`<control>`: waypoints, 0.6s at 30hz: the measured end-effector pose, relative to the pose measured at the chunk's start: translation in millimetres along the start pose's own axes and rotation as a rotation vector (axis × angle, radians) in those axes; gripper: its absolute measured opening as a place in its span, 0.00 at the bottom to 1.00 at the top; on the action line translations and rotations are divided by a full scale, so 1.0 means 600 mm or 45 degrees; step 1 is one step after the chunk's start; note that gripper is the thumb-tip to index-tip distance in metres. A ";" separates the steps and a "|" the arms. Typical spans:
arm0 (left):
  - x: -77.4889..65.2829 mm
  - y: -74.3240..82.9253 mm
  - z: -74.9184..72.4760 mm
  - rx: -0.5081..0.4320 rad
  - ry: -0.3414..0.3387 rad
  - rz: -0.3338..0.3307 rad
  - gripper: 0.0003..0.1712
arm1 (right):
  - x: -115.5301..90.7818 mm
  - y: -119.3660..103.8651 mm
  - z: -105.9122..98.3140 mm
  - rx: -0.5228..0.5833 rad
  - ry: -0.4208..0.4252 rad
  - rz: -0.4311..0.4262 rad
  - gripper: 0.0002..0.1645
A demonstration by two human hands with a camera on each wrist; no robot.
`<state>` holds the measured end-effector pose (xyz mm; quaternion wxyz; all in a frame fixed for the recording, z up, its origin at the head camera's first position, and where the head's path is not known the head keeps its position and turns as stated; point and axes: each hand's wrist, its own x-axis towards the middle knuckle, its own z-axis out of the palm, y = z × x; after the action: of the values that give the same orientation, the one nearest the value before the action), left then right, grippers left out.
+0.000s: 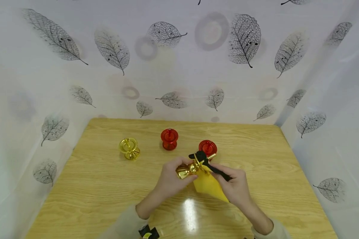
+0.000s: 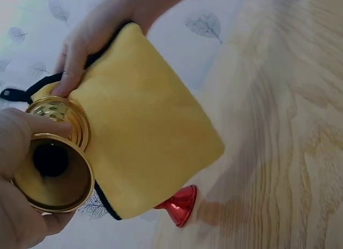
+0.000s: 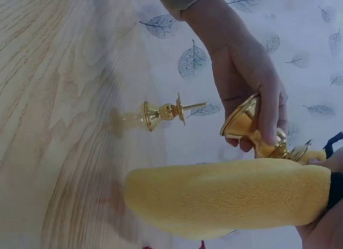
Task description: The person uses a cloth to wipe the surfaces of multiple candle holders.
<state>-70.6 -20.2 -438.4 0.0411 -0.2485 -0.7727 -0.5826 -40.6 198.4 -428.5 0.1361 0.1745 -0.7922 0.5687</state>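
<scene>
My left hand [image 1: 170, 182] grips a shiny gold candlestick [image 1: 183, 172], tilted above the table, by its stem and flared base. In the left wrist view the hollow underside of its base faces the camera. My right hand [image 1: 235, 186] holds a yellow cloth [image 1: 210, 186] with a black border. The cloth lies against the candlestick's upper dish, and part of the black edge goes over it near the spike. The rest hangs below. In the right wrist view the cloth [image 3: 225, 198] looks thick and plush; it hides part of the dish.
A second gold candlestick [image 1: 132, 153] stands upright at the left of the wooden table [image 1: 101, 186]. Two red candlesticks stand further back, one in the middle [image 1: 169, 143] and one [image 1: 207, 146] just behind the hands. A black-and-yellow item [image 1: 148, 232] shows at the front edge.
</scene>
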 end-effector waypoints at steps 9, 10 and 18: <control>0.007 0.001 0.010 0.246 0.062 0.210 0.22 | 0.009 -0.030 0.004 -0.121 0.064 0.038 0.13; 0.007 0.002 0.010 0.202 0.050 0.165 0.22 | 0.008 -0.030 0.004 -0.112 0.063 0.021 0.14; 0.010 0.008 0.001 -0.128 -0.107 -0.300 0.35 | 0.001 -0.020 -0.002 -0.052 0.009 0.010 0.14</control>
<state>-73.5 -16.6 -432.4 -0.0726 -0.1820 -0.7673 -0.6106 -36.1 195.9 -417.8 0.1402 0.1666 -0.8039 0.5535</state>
